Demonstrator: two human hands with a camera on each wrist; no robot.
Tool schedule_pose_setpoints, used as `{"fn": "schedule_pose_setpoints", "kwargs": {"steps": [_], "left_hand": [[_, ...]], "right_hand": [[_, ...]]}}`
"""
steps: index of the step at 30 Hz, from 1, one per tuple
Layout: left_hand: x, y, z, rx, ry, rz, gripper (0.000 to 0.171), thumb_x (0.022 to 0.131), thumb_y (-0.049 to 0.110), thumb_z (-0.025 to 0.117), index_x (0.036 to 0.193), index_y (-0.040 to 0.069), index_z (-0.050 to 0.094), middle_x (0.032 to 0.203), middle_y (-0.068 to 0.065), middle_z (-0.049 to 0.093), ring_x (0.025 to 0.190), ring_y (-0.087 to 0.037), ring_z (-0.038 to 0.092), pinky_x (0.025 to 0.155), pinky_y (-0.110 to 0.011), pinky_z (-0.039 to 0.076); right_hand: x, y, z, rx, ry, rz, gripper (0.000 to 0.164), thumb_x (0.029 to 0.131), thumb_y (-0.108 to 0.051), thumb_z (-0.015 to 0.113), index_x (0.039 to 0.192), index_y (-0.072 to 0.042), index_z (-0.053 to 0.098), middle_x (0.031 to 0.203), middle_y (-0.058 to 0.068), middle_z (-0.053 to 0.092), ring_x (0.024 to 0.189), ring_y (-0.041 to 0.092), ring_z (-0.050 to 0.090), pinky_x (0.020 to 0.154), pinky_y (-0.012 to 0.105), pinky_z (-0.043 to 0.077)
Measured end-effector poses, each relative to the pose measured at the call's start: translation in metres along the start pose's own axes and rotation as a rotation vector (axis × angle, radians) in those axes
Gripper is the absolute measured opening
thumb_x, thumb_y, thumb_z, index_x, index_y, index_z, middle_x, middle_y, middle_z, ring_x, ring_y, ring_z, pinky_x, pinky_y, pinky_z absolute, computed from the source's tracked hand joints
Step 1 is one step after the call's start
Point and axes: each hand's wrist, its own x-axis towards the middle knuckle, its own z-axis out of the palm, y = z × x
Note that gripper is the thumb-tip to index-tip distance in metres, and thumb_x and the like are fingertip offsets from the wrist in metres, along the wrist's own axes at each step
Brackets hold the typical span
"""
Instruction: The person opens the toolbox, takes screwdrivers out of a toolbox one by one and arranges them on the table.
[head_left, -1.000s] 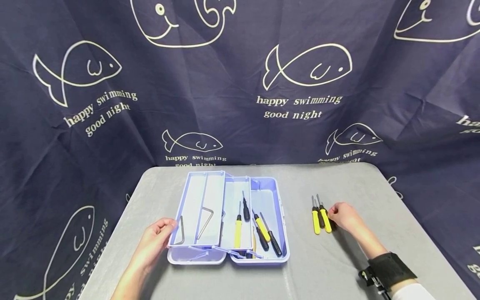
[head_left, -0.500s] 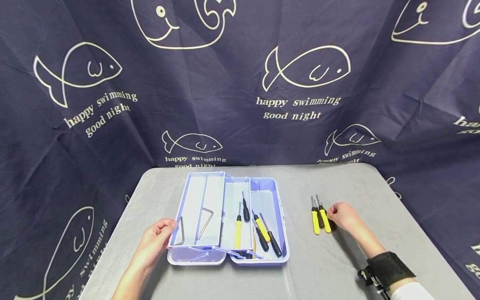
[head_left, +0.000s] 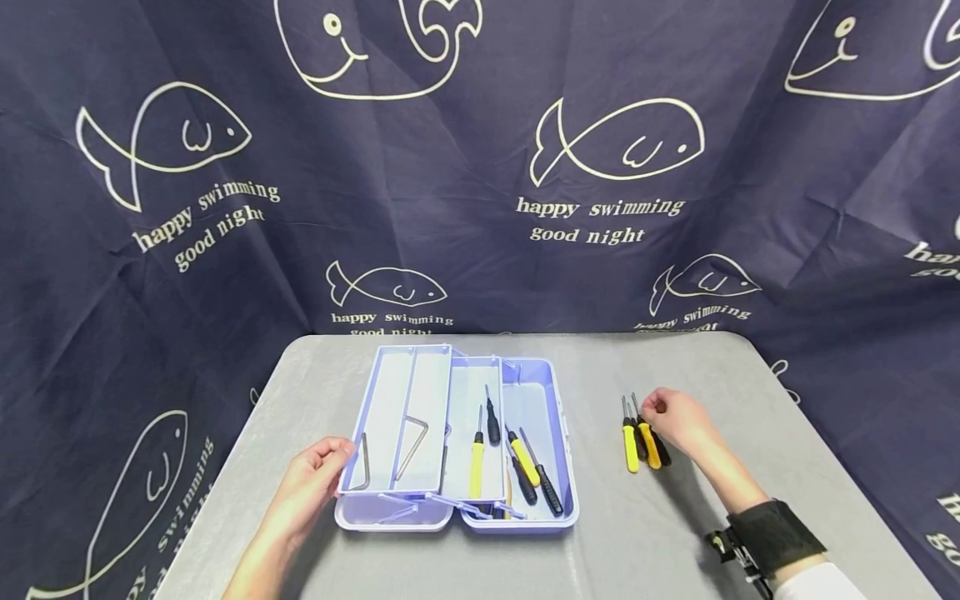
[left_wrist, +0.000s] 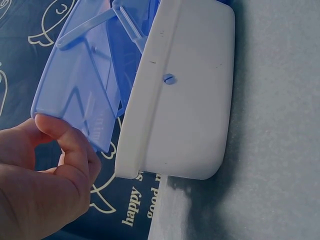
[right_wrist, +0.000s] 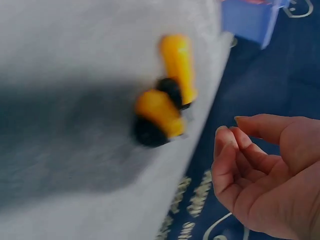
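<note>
My left hand [head_left: 300,492] pinches the left edge of the raised upper tray [head_left: 392,383] of a lavender toolbox [head_left: 566,467]. The left wrist view shows thumb and finger on the tray's corner, beside the pale outer wall [left_wrist: 195,110]. At the right, my right hand [head_left: 684,423] hovers close over several screwdrivers lying side by side, among them a yellow one [head_left: 630,450] and an orange-yellow one [head_left: 649,450]. Black handles show between and beside them. In the right wrist view the right hand [right_wrist: 265,175] has loosely bent fingers and holds nothing.
Two hex keys lie in the upper tray, one a bent hex key [head_left: 411,450]. The middle tray holds a yellow screwdriver [head_left: 476,467] and a black one [head_left: 492,425]. More screwdrivers lie in the box bottom. A grey table [head_left: 600,550] stands before a navy fish-print cloth [head_left: 480,167].
My right hand has moved slightly left and away from me, from the right side of the screwdrivers to above their shafts. The left hand has kept its place on the tray.
</note>
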Motion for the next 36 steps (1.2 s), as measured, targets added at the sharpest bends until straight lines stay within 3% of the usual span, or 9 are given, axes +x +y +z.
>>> {"fn": "schedule_pose_setpoints", "kwargs": {"steps": [8, 15, 19, 27, 36], "left_hand": [[0.000, 0.000, 0.001, 0.003, 0.015, -0.009, 0.016, 0.107, 0.010, 0.056, 0.101, -0.004, 0.060, 0.071, 0.001, 0.064, 0.060, -0.008, 0.057, 0.055, -0.023, 0.049], [0.000, 0.001, 0.002, -0.004, 0.020, -0.010, 0.015, 0.107, 0.009, 0.056, 0.101, -0.004, 0.060, 0.073, 0.001, 0.064, 0.061, -0.008, 0.058, 0.055, -0.023, 0.049], [0.000, 0.003, 0.002, -0.005, 0.020, -0.009, 0.014, 0.106, 0.009, 0.056, 0.100, -0.003, 0.060, 0.073, 0.002, 0.064, 0.061, -0.008, 0.058, 0.055, -0.023, 0.049], [0.000, 0.001, 0.002, -0.005, 0.015, -0.003, 0.014, 0.106, 0.009, 0.056, 0.100, -0.003, 0.060, 0.071, 0.003, 0.063, 0.060, -0.008, 0.056, 0.055, -0.022, 0.048], [-0.001, 0.000, 0.001, -0.004, 0.016, -0.003, 0.014, 0.107, 0.009, 0.056, 0.101, -0.003, 0.060, 0.071, 0.003, 0.063, 0.059, -0.008, 0.056, 0.054, -0.022, 0.048]], "right_hand": [[0.001, -0.060, -0.009, 0.092, -0.010, -0.138, 0.007, 0.093, -0.009, 0.067, 0.094, -0.003, 0.066, 0.079, 0.003, 0.065, 0.067, 0.014, 0.056, 0.064, 0.033, 0.047], [0.004, -0.113, -0.002, 0.150, -0.032, -0.258, 0.003, 0.093, -0.007, 0.069, 0.091, -0.005, 0.068, 0.076, 0.001, 0.067, 0.062, 0.010, 0.058, 0.060, 0.029, 0.049], [0.005, -0.140, 0.004, 0.138, -0.047, -0.339, 0.003, 0.092, -0.008, 0.070, 0.089, -0.007, 0.069, 0.076, -0.001, 0.069, 0.067, 0.009, 0.059, 0.061, 0.029, 0.050], [0.003, -0.190, 0.024, 0.071, -0.164, -0.441, 0.007, 0.094, -0.009, 0.071, 0.088, -0.012, 0.069, 0.079, -0.002, 0.070, 0.069, 0.008, 0.060, 0.063, 0.026, 0.050], [-0.004, -0.225, 0.053, -0.029, -0.245, -0.553, 0.008, 0.091, -0.005, 0.073, 0.086, -0.011, 0.069, 0.072, -0.004, 0.063, 0.066, 0.009, 0.052, 0.065, 0.026, 0.046]]}}
